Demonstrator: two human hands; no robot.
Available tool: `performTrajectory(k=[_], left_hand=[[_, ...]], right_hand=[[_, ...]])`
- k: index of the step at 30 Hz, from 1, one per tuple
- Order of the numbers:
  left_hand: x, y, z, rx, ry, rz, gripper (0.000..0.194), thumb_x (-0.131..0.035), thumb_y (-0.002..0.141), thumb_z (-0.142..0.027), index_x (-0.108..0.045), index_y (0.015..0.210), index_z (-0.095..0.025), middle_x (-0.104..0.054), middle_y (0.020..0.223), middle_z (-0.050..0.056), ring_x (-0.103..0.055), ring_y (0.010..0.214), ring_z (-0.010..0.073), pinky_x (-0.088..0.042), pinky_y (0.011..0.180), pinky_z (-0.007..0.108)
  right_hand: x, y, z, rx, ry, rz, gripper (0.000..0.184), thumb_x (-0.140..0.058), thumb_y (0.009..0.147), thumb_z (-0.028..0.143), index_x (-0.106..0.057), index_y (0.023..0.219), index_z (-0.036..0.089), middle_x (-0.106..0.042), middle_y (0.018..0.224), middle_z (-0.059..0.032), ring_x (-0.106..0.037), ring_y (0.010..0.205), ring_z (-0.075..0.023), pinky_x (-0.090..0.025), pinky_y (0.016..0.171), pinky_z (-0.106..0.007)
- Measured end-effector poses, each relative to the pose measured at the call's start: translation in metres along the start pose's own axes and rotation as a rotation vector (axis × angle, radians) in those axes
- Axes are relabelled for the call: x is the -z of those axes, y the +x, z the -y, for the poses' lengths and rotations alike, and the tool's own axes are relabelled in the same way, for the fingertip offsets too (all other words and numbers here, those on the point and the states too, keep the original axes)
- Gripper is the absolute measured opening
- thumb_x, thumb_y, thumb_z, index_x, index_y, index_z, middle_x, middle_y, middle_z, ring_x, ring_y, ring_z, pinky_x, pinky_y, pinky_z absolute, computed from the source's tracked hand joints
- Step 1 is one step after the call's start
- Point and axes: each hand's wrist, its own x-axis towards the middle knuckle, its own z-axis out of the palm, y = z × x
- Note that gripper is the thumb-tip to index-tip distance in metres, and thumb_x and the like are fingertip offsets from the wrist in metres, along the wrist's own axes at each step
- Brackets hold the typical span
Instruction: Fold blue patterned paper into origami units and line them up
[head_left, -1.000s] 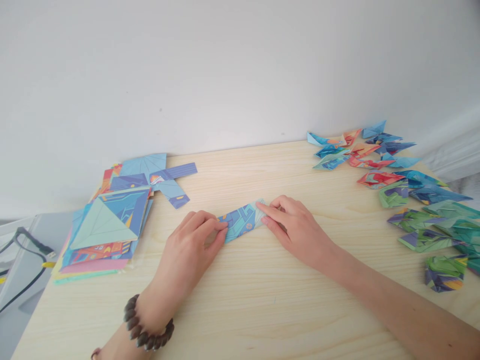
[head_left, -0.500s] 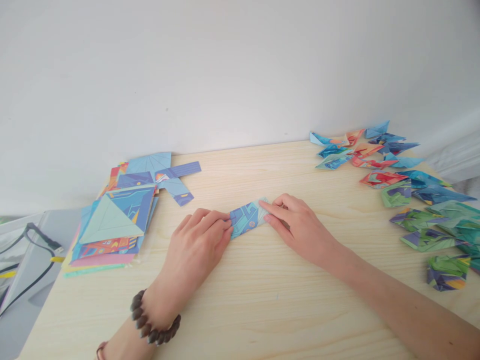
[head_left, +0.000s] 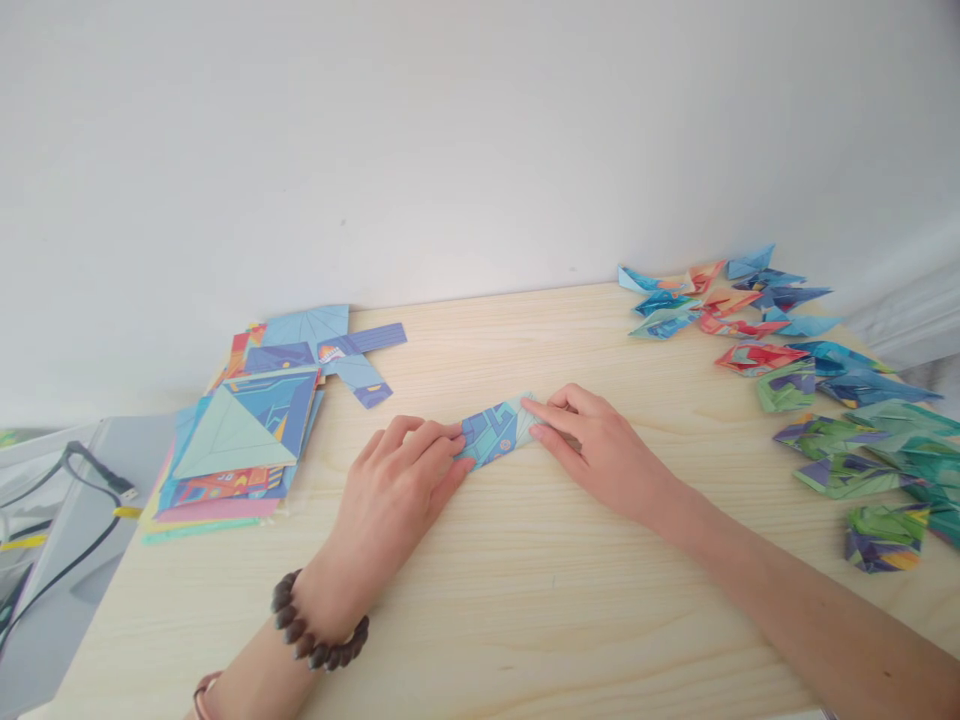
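A small folded strip of blue patterned origami paper (head_left: 493,432) lies on the pale wooden table (head_left: 555,600), its right end light green. My left hand (head_left: 405,465) pinches the strip's left end between thumb and fingers, which cover that end. At the opposite end, my right hand (head_left: 589,440) holds the light corner with thumb and index finger. A dark beaded bracelet (head_left: 315,640) is around my left wrist.
Stacked origami sheets (head_left: 236,440) lie at the left, with cut blue paper pieces (head_left: 360,360) behind. Several folded paper shapes (head_left: 840,400) spread along the right side. A white wall (head_left: 480,150) rises behind the table. Black cables (head_left: 97,480) hang beyond the left edge.
Both hands keep hold of the strip in nearly the same place. The left thumb shifts slightly right along the strip's lower edge. The whole view has moved a little.
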Motion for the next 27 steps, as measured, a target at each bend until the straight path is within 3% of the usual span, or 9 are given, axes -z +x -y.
performTrajectory(k=[8, 12, 17, 27], left_hand=[[0.000, -0.001, 0.001, 0.005, -0.005, 0.003, 0.015, -0.053, 0.087, -0.030, -0.060, 0.095, -0.019, -0.064, 0.102, 0.000, -0.051, 0.093, 0.0212, -0.048, 0.076, 0.036], [-0.001, -0.003, 0.001, 0.010, -0.006, -0.006, 0.016, -0.053, 0.087, -0.030, -0.060, 0.096, -0.019, -0.064, 0.100, 0.001, -0.050, 0.093, 0.0215, -0.048, 0.076, 0.036], [-0.003, -0.003, 0.000, 0.024, -0.013, 0.004, 0.018, -0.052, 0.088, -0.032, -0.060, 0.097, -0.019, -0.063, 0.101, 0.002, -0.049, 0.095, 0.0219, -0.048, 0.078, 0.037], [0.000, -0.003, -0.005, 0.066, -0.019, 0.040, 0.020, -0.049, 0.088, -0.032, -0.060, 0.097, -0.018, -0.061, 0.100, 0.003, -0.048, 0.098, 0.0233, -0.046, 0.080, 0.039]], right_hand=[[-0.007, -0.003, 0.007, -0.045, -0.071, -0.068, 0.036, -0.047, 0.088, 0.031, -0.056, 0.121, 0.020, -0.052, 0.099, -0.0076, -0.052, 0.090, -0.0183, -0.043, 0.083, -0.036], [-0.014, -0.001, 0.027, -0.056, -0.209, -0.193, 0.045, -0.053, 0.083, 0.039, -0.053, 0.123, 0.019, -0.047, 0.115, -0.0116, -0.048, 0.103, -0.0236, -0.037, 0.090, -0.042], [-0.018, 0.001, 0.050, -0.019, -0.311, -0.291, 0.050, -0.053, 0.082, 0.037, -0.048, 0.128, 0.020, -0.040, 0.129, -0.0134, -0.036, 0.120, -0.0279, -0.028, 0.098, -0.046], [-0.031, 0.003, 0.052, -0.005, -0.318, -0.257, 0.052, -0.053, 0.081, 0.032, -0.046, 0.130, 0.017, -0.041, 0.130, -0.0133, -0.034, 0.122, -0.0269, -0.026, 0.100, -0.046]])
